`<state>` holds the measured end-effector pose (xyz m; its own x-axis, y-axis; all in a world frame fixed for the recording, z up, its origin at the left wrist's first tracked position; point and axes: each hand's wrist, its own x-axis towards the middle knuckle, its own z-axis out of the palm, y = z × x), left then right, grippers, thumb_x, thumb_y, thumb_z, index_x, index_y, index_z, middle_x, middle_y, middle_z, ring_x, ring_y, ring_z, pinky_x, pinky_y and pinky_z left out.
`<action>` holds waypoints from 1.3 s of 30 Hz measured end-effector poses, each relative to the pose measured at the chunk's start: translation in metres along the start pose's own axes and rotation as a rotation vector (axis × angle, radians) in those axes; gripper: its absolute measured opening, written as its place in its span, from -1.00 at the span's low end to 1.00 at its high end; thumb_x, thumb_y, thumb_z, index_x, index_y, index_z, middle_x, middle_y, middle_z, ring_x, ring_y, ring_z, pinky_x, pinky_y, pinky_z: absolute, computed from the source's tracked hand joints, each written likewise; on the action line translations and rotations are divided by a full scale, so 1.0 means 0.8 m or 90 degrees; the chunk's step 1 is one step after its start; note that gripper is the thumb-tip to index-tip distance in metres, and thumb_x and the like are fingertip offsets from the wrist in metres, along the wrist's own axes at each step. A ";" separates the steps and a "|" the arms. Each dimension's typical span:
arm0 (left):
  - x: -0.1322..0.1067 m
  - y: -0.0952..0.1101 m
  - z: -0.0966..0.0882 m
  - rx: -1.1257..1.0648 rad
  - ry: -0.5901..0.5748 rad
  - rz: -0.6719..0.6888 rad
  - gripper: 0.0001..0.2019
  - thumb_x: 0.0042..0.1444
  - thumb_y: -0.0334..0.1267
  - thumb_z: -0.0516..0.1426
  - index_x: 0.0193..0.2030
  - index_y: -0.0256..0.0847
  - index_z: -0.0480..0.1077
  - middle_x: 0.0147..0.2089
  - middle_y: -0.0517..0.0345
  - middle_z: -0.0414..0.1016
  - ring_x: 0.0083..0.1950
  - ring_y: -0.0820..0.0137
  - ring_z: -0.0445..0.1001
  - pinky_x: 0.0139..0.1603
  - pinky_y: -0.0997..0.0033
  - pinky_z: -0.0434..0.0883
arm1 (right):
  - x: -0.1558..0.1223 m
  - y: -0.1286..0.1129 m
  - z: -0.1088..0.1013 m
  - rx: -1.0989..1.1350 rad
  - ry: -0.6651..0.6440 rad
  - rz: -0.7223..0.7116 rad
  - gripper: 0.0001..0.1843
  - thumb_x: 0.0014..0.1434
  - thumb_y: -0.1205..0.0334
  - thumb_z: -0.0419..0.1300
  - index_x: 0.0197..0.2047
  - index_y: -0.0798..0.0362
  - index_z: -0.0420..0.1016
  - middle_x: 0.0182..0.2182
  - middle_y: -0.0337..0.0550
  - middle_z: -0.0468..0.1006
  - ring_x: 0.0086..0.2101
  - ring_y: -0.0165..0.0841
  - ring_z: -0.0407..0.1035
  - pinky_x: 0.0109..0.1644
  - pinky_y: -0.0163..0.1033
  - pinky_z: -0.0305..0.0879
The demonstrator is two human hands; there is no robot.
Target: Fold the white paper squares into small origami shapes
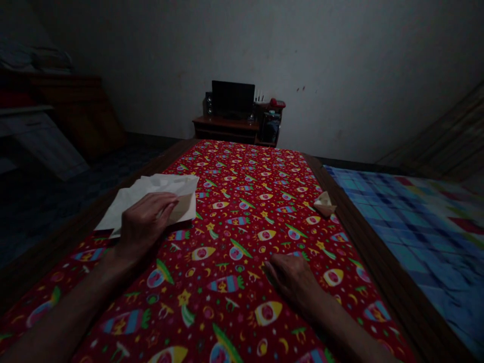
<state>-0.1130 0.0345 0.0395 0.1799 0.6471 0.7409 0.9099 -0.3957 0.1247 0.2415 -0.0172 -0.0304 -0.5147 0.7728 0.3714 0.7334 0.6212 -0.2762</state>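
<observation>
My left hand (pixel 145 217) is closed, thumb against fingers, on the edge of a tan sheet of paper (pixel 184 205). Under and behind it lie white sheets of paper (pixel 130 194) with uneven edges, on the left side of the table. My right hand (pixel 291 275) rests on the red patterned tablecloth (pixel 234 242), its fingers curled in and no object showing in them. Away from both hands, near the right edge of the cloth, sits a small folded piece of tan paper (pixel 325 204).
Dark wood table edges (pixel 363 242) border the cloth. A bed with a blue checked cover (pixel 393 217) is on the right. Beyond the far end stand a monitor (pixel 233 98) and a speaker (pixel 209 103) on a desk (pixel 227 126). A wooden cabinet (pixel 75 111) is at left.
</observation>
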 end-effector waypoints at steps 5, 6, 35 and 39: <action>-0.013 0.086 0.014 -0.054 -0.058 0.299 -0.79 0.26 -0.32 -0.04 -0.17 -0.28 0.40 -0.14 0.01 0.53 -0.09 0.30 0.49 -0.11 0.30 0.44 | 0.008 -0.002 -0.002 -0.009 0.150 -0.028 -0.63 0.24 0.25 0.07 0.11 0.12 0.24 -0.17 0.04 0.50 -0.20 -0.30 0.40 -0.22 -0.25 0.34; -0.018 0.106 0.022 -0.071 -0.069 0.349 -0.78 0.27 -0.36 -0.07 -0.17 -0.30 0.39 -0.16 0.01 0.54 -0.11 0.32 0.49 -0.14 0.33 0.44 | 0.009 -0.003 -0.003 -0.027 0.168 -0.037 -0.53 0.22 0.24 0.09 0.18 0.15 0.17 -0.07 0.13 0.45 -0.09 -0.24 0.37 -0.14 -0.18 0.36; -0.057 0.093 0.068 -0.368 -0.272 0.217 -0.69 0.08 -0.52 -0.02 -0.15 -0.22 0.46 -0.09 0.02 0.53 0.03 0.34 0.44 0.02 0.23 0.44 | -0.055 0.037 -0.044 0.027 0.111 -0.116 -0.60 0.08 0.52 -0.01 -0.08 0.07 0.47 -0.18 -0.06 0.59 -0.14 -0.33 0.47 -0.08 -0.19 0.45; -0.063 0.091 0.069 -0.419 -0.281 0.235 -0.76 0.14 -0.46 0.00 -0.17 -0.20 0.46 -0.13 0.03 0.55 -0.01 0.36 0.47 0.00 0.25 0.44 | -0.058 0.039 -0.046 0.061 0.089 -0.080 -0.66 0.09 0.45 0.05 -0.07 0.06 0.44 -0.19 -0.05 0.58 -0.13 -0.30 0.46 -0.08 -0.17 0.43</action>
<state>-0.0351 0.0094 -0.0251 0.6730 0.5427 0.5025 0.3889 -0.8376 0.3838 0.3043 -0.0385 -0.0237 -0.5283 0.6671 0.5252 0.6182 0.7262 -0.3007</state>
